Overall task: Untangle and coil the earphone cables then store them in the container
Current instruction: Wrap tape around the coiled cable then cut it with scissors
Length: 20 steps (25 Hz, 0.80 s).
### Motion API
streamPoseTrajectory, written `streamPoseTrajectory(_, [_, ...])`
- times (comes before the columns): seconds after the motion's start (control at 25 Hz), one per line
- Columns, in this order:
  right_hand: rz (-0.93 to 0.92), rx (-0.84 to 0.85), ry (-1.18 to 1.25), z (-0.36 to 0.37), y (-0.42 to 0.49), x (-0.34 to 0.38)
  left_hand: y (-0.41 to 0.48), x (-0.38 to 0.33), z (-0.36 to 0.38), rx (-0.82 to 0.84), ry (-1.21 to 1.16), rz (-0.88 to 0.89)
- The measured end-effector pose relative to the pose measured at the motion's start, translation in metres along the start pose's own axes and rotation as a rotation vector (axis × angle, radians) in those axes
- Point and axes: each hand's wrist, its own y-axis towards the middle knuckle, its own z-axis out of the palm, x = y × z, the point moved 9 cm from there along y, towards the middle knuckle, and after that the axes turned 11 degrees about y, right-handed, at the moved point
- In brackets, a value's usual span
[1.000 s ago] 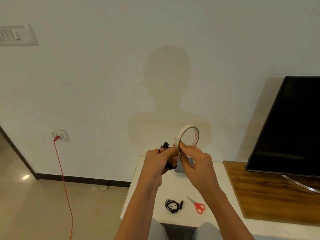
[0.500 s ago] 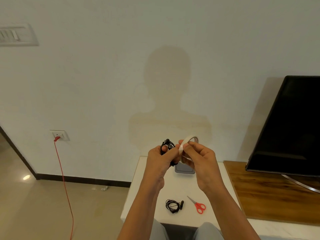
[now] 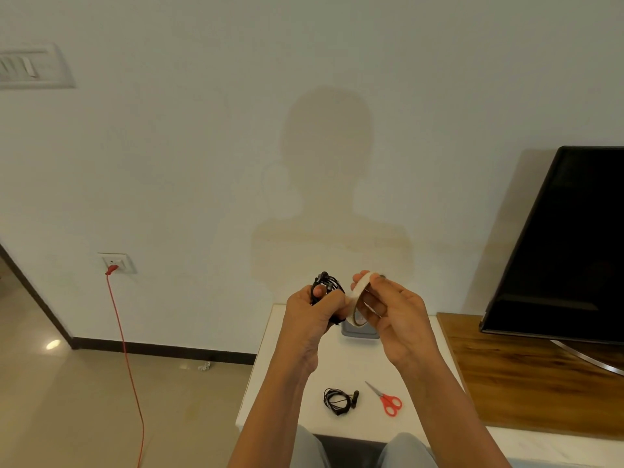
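Taping the coiled cable (image 3: 327, 286)
Left hand (image 3: 309, 315) clamps the cable; right hand (image 3: 396, 315) pinches the tape roll (image 3: 357, 304) just beside it, likely to bind the loops before storing.

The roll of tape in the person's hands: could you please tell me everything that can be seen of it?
The roll of tape is a thin cream-white ring, papery looking. It is held above the white table, tilted, seen almost edge-on. The right hand grips its rim; the left hand, also holding a black earphone bundle, touches its lower edge.
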Motion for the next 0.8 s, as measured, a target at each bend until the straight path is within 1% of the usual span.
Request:
streamPoseTrajectory(0.12, [0.052,-0.068,0.043,-0.014,0.009,-0.003,-0.002,0.002,0.002,0.022,-0.013,0.003])
streamPoseTrajectory(0.16, [0.078,-0.070,0.006,-0.017,0.010,-0.006,-0.002,0.003,0.003,0.030,-0.029,-0.005])
streamPoseTrajectory(0.2, [0.077,-0.072,-0.090,-0.021,0.011,-0.009,-0.001,0.005,0.005,0.035,-0.038,-0.016])
streamPoseTrajectory(0.24, [0.028,-0.071,-0.246,-0.024,0.010,-0.008,0.000,0.006,0.005,0.036,-0.036,-0.028])
streamPoseTrajectory(0.32, [-0.217,-0.058,-0.587,-0.023,0.003,0.006,0.004,0.008,0.005,0.028,-0.026,-0.049])
streamPoseTrajectory(0.36, [-0.292,-0.006,-0.637,-0.019,-0.001,0.005,0.006,0.010,0.005,0.026,-0.025,-0.061])
streamPoseTrajectory(0.4, [-0.295,0.087,-0.634,-0.013,-0.005,-0.002,0.007,0.011,0.005,0.020,-0.019,-0.074])
streamPoseTrajectory(0.48, [-0.239,0.269,-0.603,-0.002,-0.011,-0.024,0.009,0.015,0.003,-0.004,0.021,-0.102])
streamPoseTrajectory(0.52, [-0.232,0.309,-0.623,0.001,-0.012,-0.032,0.009,0.017,0.002,-0.018,0.052,-0.116])
streamPoseTrajectory(0.64, [-0.238,0.324,-0.663,0.001,-0.009,-0.041,0.011,0.022,-0.003,-0.053,0.098,-0.145])
streamPoseTrajectory(0.72, [-0.224,0.268,-0.632,-0.006,-0.003,-0.041,0.013,0.025,-0.008,-0.058,0.128,-0.163])
streamPoseTrajectory(0.8, [-0.202,0.217,-0.594,-0.014,0.001,-0.042,0.013,0.026,-0.007,-0.017,0.163,-0.161])
